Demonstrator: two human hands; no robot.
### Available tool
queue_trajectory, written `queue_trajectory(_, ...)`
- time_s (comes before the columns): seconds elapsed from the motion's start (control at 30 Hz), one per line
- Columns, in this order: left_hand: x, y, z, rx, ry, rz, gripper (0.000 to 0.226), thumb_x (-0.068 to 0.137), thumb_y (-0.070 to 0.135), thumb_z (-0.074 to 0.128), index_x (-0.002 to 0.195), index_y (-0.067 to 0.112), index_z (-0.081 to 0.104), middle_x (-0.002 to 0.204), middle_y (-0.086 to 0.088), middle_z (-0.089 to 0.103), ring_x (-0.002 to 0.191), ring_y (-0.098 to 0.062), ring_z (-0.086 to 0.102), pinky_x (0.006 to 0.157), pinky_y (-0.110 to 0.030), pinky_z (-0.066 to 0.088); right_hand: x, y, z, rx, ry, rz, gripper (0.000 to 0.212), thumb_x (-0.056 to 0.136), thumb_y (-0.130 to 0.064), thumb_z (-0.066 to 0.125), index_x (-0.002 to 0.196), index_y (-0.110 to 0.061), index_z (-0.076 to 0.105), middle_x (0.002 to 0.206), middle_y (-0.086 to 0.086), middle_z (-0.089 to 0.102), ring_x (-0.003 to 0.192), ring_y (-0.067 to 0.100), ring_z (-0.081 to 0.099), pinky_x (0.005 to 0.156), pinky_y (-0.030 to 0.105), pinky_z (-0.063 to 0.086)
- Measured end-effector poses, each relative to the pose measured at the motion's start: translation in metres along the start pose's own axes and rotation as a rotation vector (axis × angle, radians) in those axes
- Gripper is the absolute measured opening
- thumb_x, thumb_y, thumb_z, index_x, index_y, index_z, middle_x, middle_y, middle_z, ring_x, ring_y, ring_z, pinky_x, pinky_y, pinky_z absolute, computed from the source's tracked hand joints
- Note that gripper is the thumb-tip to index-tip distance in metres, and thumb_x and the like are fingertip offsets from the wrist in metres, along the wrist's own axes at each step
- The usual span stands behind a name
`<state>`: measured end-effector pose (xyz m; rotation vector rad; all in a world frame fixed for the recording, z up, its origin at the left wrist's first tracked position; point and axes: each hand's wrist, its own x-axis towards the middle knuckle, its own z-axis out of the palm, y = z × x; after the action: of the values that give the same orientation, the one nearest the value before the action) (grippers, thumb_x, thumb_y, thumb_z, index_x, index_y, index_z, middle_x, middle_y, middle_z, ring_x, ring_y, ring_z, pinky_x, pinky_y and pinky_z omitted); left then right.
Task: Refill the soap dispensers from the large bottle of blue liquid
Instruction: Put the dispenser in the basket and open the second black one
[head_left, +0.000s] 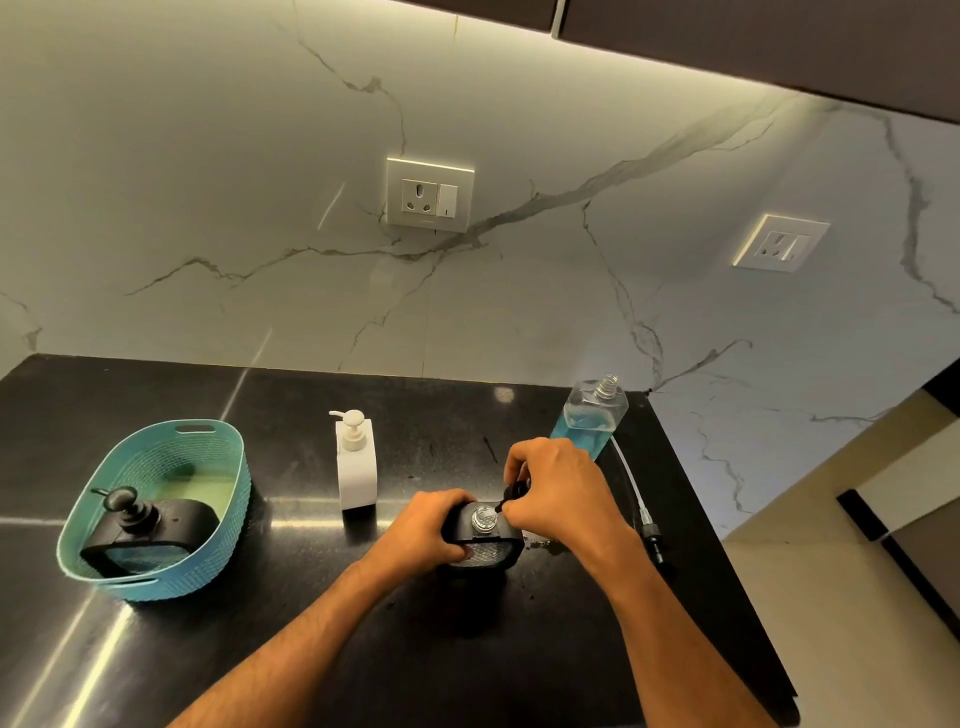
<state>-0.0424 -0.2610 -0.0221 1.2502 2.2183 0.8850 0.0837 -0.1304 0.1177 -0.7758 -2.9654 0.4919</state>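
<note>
The right hand (558, 486) pinches a small black pump head (514, 493) between curled fingers, holding it just above and to the right of the open neck (484, 518) of a black dispenser (483, 540). The left hand (431, 525) is wrapped round that dispenser's left side, steadying it upright on the dark counter (260, 649). The pump is mostly hidden by the fingers, so whether its tube is clear of the neck I cannot tell.

The dispenser looks stiff and light while empty, and likely slick if soap has run down it; gripping its flat sides low, as the left hand does, seems the safest hold. A few wet spots lie on the counter just right of its base.

The large bottle (589, 415) of blue liquid stands behind the right hand, near the wall, cap off, less than half full. It appears to be clear rigid plastic, heavy enough to want a grip round the body rather than the neck. A loose pump tube (636, 499) lies beside it on the counter.

Further left stands a white dispenser (356, 467) with its pump on, and well apart, a teal basket (228, 525) holds another black dispenser (145, 530).
</note>
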Motion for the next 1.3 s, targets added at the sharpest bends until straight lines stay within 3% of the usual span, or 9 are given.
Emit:
queue_trajectory(0.17,0.001,0.001,-0.002,-0.008,0.025,0.020,0.057,0.070,0.020,0.087,0.123,0.024,0.066,0.115,0.010,0.071,0.104,-0.003,0.064,0.094,-0.025,0.053,-0.005,0.017,-0.013,0.051,0.028,0.024,0.024,0.066,-0.029,0.078,0.085,-0.033,0.064,0.079,-0.014,0.063,0.074,0.003,0.062,0.064,0.019,0.054)
queue_trajectory(0.33,0.005,0.004,-0.008,-0.072,0.069,0.009,0.054,0.069,0.017,0.089,0.119,0.022,0.068,0.109,0.011,0.072,0.101,-0.003,0.065,0.093,-0.027,0.054,-0.008,0.038,-0.023,0.192,0.134,0.043,0.025,0.071,-0.033,0.085,0.092,-0.037,0.072,0.082,-0.017,0.066,0.075,-0.002,0.063,0.061,0.004,0.042)
queue_trajectory(0.47,0.008,0.004,-0.010,-0.089,0.089,-0.002,0.053,0.069,0.016,0.088,0.118,0.022,0.068,0.110,0.010,0.072,0.103,-0.006,0.065,0.094,-0.029,0.053,-0.007,0.057,-0.010,0.335,0.247,0.063,0.021,0.068,-0.029,0.089,0.083,-0.034,0.074,0.075,-0.017,0.067,0.079,-0.008,0.063,0.058,0.002,0.045)
queue_trajectory(0.6,0.011,0.002,-0.011,-0.086,0.072,-0.021,0.054,0.070,0.013,0.088,0.119,0.021,0.068,0.112,0.009,0.071,0.104,-0.007,0.065,0.095,-0.027,0.053,-0.003,0.074,0.028,0.246,0.368,0.138,0.022,0.067,-0.026,0.087,0.080,-0.026,0.069,0.077,-0.014,0.064,0.067,0.002,0.061,0.054,0.005,0.039)
queue_trajectory(0.77,0.015,0.000,-0.011,-0.071,0.045,-0.018,0.054,0.070,0.014,0.088,0.120,0.022,0.067,0.112,0.009,0.071,0.104,-0.006,0.064,0.095,-0.028,0.053,-0.010,0.088,0.101,0.176,0.319,0.261,0.024,0.070,-0.019,0.082,0.079,-0.021,0.059,0.084,-0.005,0.056,0.072,0.013,0.054,0.066,0.023,0.037)
queue_trajectory(0.97,0.019,-0.002,-0.011,-0.083,0.041,0.002,0.054,0.068,0.012,0.088,0.118,0.019,0.068,0.111,0.007,0.072,0.103,-0.008,0.066,0.094,-0.031,0.053,-0.018,0.094,0.151,0.231,0.296,0.316,0.036,0.069,-0.014,0.085,0.082,-0.022,0.053,0.088,-0.006,0.052,0.076,0.013,0.056,0.068,0.020,0.040)
queue_trajectory(1.3,0.021,-0.010,-0.009,-0.091,0.001,-0.010,0.058,0.072,0.019,0.087,0.125,0.025,0.063,0.116,0.011,0.069,0.107,-0.003,0.063,0.097,-0.026,0.053,-0.018,0.102,0.172,0.251,0.293,0.332,0.043,0.071,-0.017,0.088,0.097,-0.021,0.054,0.094,-0.006,0.054,0.087,0.012,0.057,0.075,0.021,0.043)
